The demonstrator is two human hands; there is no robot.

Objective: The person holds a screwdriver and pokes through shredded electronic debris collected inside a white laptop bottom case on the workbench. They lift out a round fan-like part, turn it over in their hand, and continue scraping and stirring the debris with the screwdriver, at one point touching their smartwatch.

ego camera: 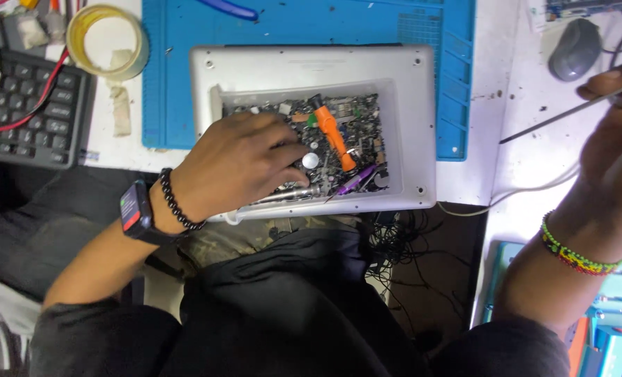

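Note:
My left hand (237, 162) reaches into a clear plastic tray (394, 139) full of small screws and electronic scraps, fingers curled down among the parts; whether it grips any piece is hidden. An orange-handled tool (335, 136) and a purple-handled tool (356, 180) lie in the tray just right of my fingers. The tray rests on a white laptop shell (311, 66) lying on a blue work mat (311, 24). My right hand (614, 146) is off to the right, above the white table, holding a thin dark metal rod (555, 117) that slants down to the left.
A black keyboard (28, 105) with a red wire sits at the left, beside a roll of yellowish tape (108, 38). A grey mouse (574, 49) lies at the top right. Tangled black cables (408, 244) hang below the table edge. Blue boxes (611, 328) stand at the lower right.

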